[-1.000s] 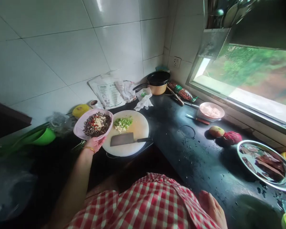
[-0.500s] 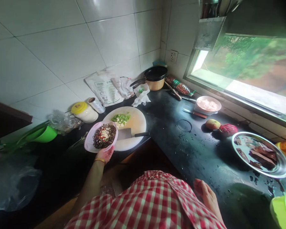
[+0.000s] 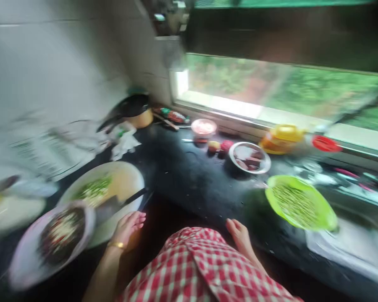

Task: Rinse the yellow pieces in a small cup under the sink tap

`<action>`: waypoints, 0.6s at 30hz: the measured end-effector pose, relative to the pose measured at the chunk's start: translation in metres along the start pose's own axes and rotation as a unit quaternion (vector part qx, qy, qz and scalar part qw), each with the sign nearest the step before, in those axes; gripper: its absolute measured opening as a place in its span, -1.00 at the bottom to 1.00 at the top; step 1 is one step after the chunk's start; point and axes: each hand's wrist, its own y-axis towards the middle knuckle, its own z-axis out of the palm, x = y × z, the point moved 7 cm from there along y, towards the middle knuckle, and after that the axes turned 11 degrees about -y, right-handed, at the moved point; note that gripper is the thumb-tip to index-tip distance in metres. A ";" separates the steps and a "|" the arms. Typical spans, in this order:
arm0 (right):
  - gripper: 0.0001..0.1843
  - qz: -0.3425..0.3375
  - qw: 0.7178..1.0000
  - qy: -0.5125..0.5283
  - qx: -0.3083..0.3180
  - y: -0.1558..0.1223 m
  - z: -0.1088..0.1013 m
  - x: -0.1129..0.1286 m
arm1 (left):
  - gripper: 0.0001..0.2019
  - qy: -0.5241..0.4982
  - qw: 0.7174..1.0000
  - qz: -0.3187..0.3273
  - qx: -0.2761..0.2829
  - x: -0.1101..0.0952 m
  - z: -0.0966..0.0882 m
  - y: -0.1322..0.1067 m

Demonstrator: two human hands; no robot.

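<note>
The picture is smeared by head motion. My left hand (image 3: 128, 228) hovers with loosely spread fingers and nothing in it, at the near edge of a round white cutting board (image 3: 127, 180). The board carries chopped green onion (image 3: 93, 189) and a cleaver (image 3: 113, 207). A pink bowl (image 3: 20, 260) of dark chopped mix with red and white bits rests on the counter left of that hand, apart from it. My right hand (image 3: 239, 235) lies flat against the black counter's front edge, holding nothing.
A green colander (image 3: 321, 214) of chopped greens sits right of my right hand, beside a sink (image 3: 349, 243). Further back are a metal plate of meat (image 3: 236, 151), an apple (image 3: 213, 146), a red fruit (image 3: 227, 145), a small pink bowl (image 3: 203, 127), a black-lidded pot (image 3: 129, 107) and a yellow container (image 3: 283, 136).
My left hand has let go of the pink bowl, which now rests on the counter. My head has swung right, bringing the green colander and sink into view.
</note>
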 end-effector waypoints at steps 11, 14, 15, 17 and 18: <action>-0.55 -0.024 0.979 -0.027 -0.200 -0.030 -0.039 -0.001 | -0.54 0.268 0.915 0.121 0.275 -0.048 0.230 0.084; -0.52 0.084 0.965 -0.026 -0.247 -0.067 -0.041 -0.066 | -0.57 0.239 0.921 0.089 0.294 -0.047 0.255 0.111; -0.52 0.124 0.957 -0.024 -0.262 -0.081 -0.040 -0.089 | -0.60 0.233 0.920 0.085 0.304 -0.047 0.266 0.117; -0.53 0.198 0.937 -0.012 -0.287 -0.111 -0.030 -0.129 | -0.64 0.232 0.912 0.075 0.330 -0.044 0.290 0.124; -0.55 0.232 0.926 -0.006 -0.299 -0.125 -0.022 -0.146 | -0.65 0.226 0.907 0.060 0.351 -0.039 0.302 0.124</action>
